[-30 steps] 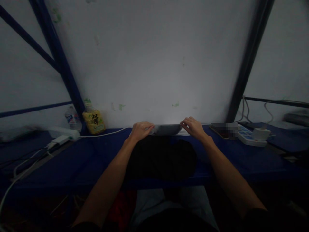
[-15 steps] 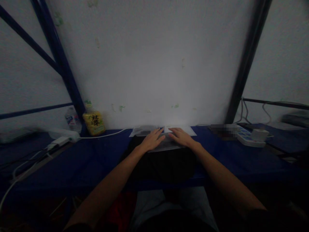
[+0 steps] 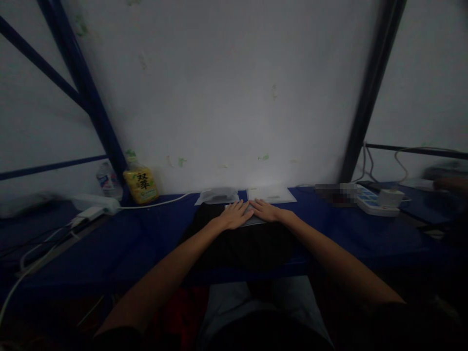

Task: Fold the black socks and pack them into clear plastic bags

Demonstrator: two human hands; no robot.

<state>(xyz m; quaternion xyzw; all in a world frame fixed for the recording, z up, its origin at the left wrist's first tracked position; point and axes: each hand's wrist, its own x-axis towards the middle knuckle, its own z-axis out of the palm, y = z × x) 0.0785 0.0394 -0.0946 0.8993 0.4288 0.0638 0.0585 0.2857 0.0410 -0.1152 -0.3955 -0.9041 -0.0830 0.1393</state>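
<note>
Our left hand (image 3: 234,215) and right hand (image 3: 266,210) lie flat, palms down and fingers spread, so each grip is wide open and closes on nothing. Both rest on a thin grey packet (image 3: 251,220), low in the centre of the frame, on a black cloth (image 3: 237,243) over the dark blue worktop (image 3: 109,243). Just above sit a clear plastic bag (image 3: 217,196) and a white sheet (image 3: 271,194). Left of them stands a yellow bottle (image 3: 141,186); a power strip (image 3: 376,206) lies right.

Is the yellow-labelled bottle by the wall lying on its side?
No, the yellow-labelled bottle stands upright on the blue table top.
</note>
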